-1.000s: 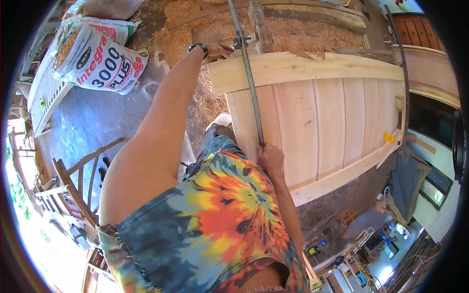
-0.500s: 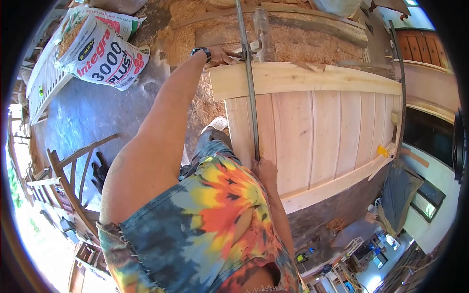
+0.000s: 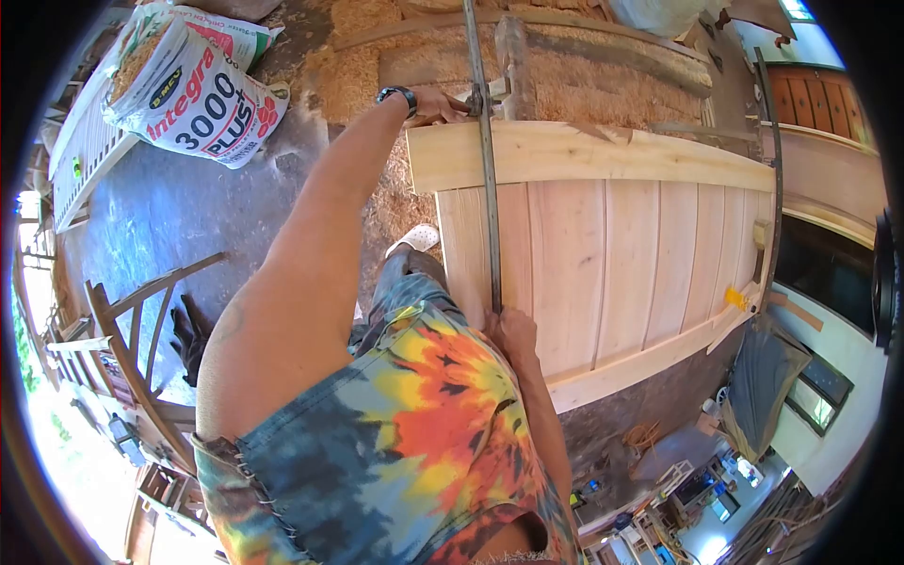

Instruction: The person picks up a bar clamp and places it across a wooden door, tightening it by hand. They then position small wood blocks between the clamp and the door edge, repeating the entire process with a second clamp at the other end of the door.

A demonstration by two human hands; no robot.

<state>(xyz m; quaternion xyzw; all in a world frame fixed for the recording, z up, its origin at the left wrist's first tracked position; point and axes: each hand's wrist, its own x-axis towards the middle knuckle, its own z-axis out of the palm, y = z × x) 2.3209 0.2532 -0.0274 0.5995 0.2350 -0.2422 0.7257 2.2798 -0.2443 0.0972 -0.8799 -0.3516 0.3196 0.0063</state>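
Note:
A long metal bar clamp (image 3: 491,217) lies across a pale wooden panel (image 3: 626,264) made of several vertical boards between two rails. My left hand (image 3: 435,104), with a watch on the wrist, is at the clamp's jaw (image 3: 479,98) beyond the panel's far rail (image 3: 565,155). Its fingers are closed at the jaw, though their tips are partly hidden there. Close to my body, my right hand (image 3: 513,331) is wrapped round the near end of the bar, over the boards. A second bar clamp (image 3: 772,179) spans the panel's right end.
A printed feed sack (image 3: 202,104) filled with shavings stands at upper left. Wood shavings (image 3: 612,89) cover the floor beyond the panel. A wooden frame with slats (image 3: 141,348) stands at left. Cluttered tools (image 3: 678,499) and a grey cloth (image 3: 763,386) are at lower right.
The view has shifted slightly, and the far end of the bar clamp sits a little farther right. Both hands keep their places on the clamp.

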